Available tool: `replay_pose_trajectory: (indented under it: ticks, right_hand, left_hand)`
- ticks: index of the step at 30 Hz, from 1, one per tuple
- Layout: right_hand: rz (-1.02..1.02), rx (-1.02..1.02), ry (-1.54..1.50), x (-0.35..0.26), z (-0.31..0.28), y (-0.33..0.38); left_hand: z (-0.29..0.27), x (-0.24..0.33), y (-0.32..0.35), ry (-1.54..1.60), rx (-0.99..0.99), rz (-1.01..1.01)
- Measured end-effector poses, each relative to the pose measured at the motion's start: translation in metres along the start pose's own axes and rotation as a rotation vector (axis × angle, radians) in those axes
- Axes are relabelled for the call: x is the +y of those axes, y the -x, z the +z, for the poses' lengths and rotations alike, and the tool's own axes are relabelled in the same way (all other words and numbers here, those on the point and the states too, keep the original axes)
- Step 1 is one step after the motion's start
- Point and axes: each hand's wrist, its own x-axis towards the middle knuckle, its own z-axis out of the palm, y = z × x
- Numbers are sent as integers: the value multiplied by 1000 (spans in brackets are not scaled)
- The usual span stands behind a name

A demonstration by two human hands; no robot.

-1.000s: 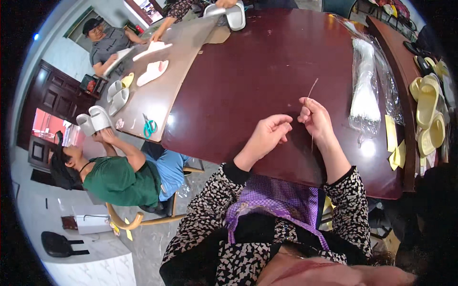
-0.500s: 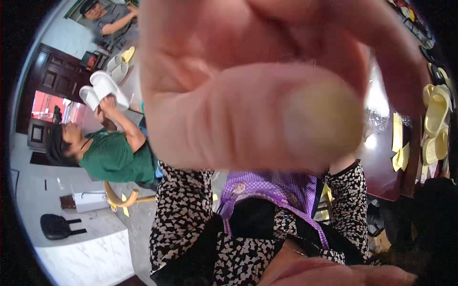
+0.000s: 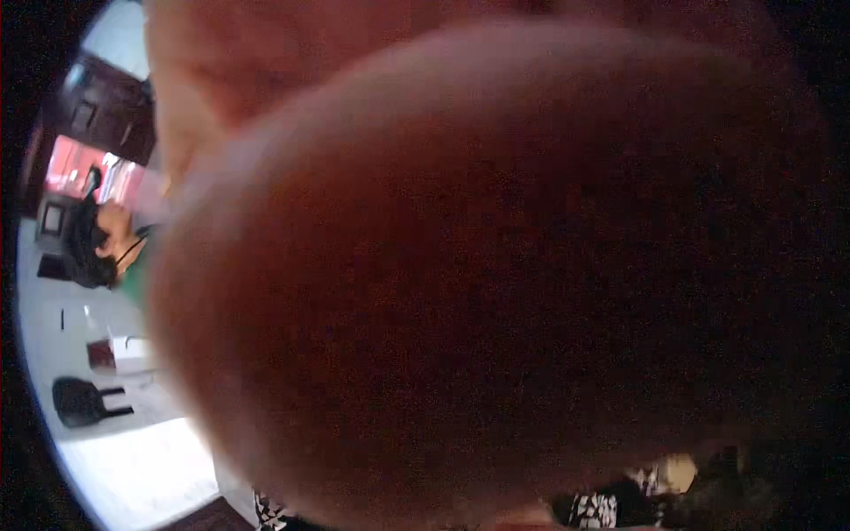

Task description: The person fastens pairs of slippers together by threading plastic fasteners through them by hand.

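A hand (image 3: pixel 487 265), apparently one of my own, is held right up against the camera and covers most of the picture. Its rounded, dark and blurred part, perhaps the thumb, fills the middle and right. Reddish skin shows along the top. Whether this is my left or my right hand cannot be told, and nothing held shows in it. The other hand is hidden behind it. Scraps of my black-and-white patterned clothing (image 3: pixel 595 511) peek out at the lower edge.
At the left, a person in a green top (image 3: pixel 133 285) and black cap is partly covered by the hand. Beyond are a dark panelled door (image 3: pixel 99 106), a black seat-like object (image 3: pixel 78 403), a white box (image 3: pixel 135 354) and a pale wall.
The hand has come closer to the camera and now hides my lap, the purple checked cloth, the table with yellow slippers and the white slippers the person in green held. The thumbnail no longer shows.
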Motion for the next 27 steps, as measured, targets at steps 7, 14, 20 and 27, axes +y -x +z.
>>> replay_pose_trajectory:
  ticks: [7, 14, 20, 27]
  right_hand:
    - [-512, 107, 926, 28, 19, -6]
    - [-577, 50, 900, 11, 3, -4]
    - [-601, 79, 933, 17, 8, -2]
    - [-621, 52, 944, 10, 7, 3]
  left_hand:
    - [22, -20, 4, 23, -27, -137]
    - [-13, -31, 40, -320, -68, -455]
    - [-135, -84, 109, -1426, 71, -364]
    - [-245, -125, 94, -1672, 137, -881]
